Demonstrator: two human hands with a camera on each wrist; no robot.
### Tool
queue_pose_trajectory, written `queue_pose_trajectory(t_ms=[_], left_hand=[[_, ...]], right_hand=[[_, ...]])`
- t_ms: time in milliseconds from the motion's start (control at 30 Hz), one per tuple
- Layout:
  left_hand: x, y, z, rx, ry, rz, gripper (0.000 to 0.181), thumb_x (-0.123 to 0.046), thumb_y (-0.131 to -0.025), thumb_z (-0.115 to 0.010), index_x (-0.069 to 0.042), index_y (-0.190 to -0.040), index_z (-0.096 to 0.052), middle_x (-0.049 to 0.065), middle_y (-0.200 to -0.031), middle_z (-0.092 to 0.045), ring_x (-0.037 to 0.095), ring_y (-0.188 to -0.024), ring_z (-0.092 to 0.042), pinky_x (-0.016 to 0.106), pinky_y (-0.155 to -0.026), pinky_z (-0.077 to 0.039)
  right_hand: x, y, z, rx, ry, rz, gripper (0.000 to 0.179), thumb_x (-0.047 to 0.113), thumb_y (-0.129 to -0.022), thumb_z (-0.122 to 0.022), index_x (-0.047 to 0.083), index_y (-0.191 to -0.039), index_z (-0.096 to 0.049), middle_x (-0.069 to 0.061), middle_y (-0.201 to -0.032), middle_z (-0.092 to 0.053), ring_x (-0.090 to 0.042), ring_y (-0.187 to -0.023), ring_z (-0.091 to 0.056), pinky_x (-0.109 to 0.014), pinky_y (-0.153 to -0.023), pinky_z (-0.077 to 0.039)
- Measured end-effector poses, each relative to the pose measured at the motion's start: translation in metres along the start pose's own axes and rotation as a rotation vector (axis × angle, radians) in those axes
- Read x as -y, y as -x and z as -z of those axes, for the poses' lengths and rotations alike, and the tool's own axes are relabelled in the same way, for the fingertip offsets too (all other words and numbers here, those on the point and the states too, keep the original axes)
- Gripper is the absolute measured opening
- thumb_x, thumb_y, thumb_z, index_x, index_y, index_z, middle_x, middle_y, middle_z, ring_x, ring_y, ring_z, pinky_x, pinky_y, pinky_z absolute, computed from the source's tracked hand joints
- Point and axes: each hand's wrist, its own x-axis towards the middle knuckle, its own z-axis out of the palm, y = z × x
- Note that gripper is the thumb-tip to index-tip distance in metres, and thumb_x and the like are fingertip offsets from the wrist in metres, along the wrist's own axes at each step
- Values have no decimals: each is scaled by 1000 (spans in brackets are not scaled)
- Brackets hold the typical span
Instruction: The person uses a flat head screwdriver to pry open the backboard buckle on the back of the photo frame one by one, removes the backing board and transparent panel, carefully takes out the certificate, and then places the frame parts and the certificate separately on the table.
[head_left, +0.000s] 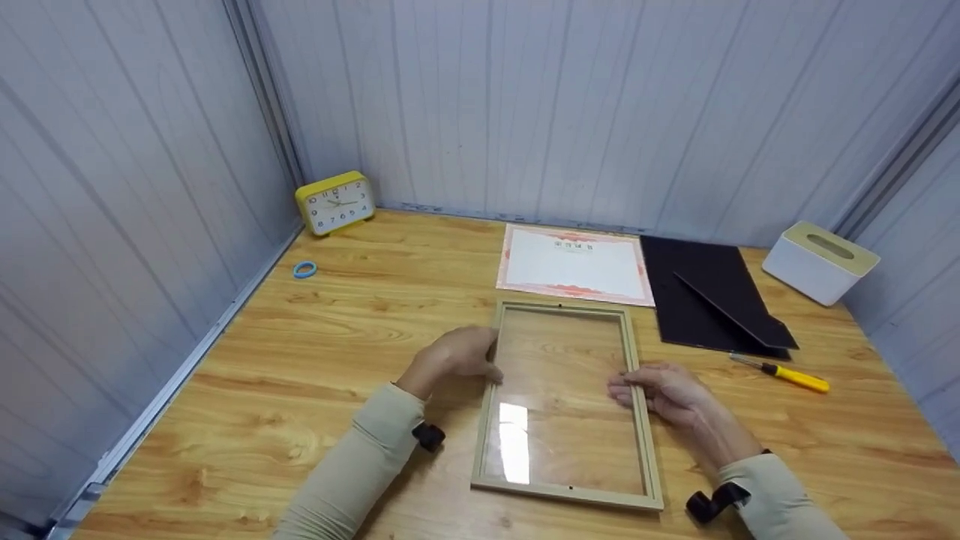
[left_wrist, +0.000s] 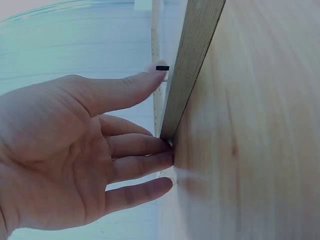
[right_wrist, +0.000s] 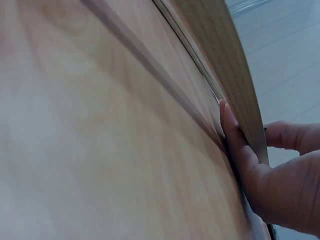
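A picture frame (head_left: 600, 495), pale gold with a clear pane (head_left: 570, 435), lies lengthwise before me, held between both hands. My left hand (head_left: 463, 351) grips the left rail, thumb on top; in the left wrist view the fingertips reach the rail's underside (left_wrist: 172, 117). On the opposite side my right hand (head_left: 679, 395) pinches the right rail, its thumb over the edge and its fingers tucked beneath, showing through the pane. The right wrist view has that rail (right_wrist: 220, 55) raised off the wooden tabletop (right_wrist: 125, 165).
Behind the frame lies a certificate sheet (head_left: 574, 262) with a red border. Beside it is a black backing board (head_left: 697, 262) with a stand flap, then a yellow-handled screwdriver (head_left: 802, 379). A tissue box (head_left: 814, 270), yellow clock (head_left: 337, 206) and blue ring (head_left: 305, 270) stand farther out.
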Motion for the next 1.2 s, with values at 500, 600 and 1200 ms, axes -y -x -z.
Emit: queue_pose_trajectory(t_ms=[500,600,1200], left_hand=[[5,-3,-2,-25,14,5,21,-23,-99,-64,-7,-87,-57,2,-76,-51,18,-69,-47,35,-63,-40],[6,-5,-2,-42,10,-11,15,-14,-103,-53,-5,-93,-60,7,-85,-57,21,-76,-49,39,-71,-44],[4,-4,-6,-48,-27,-64,24,-18,-88,-79,-3,-90,-61,1,-75,-52,19,-70,-47,36,-65,-41]], right_hand=[[3,3,-3,33,63,-43,14,-8,-99,-50,-12,-111,-57,-19,-95,-73,-26,-88,-73,-33,-79,-58],[5,4,-4,35,64,-35,13,-9,-99,-49,-11,-111,-54,-17,-94,-73,-25,-87,-73,-34,-79,-58],[5,4,-4,15,68,-12,13,-12,-98,-47,-14,-111,-50,-14,-90,-67,-20,-82,-70,-31,-77,-58]])
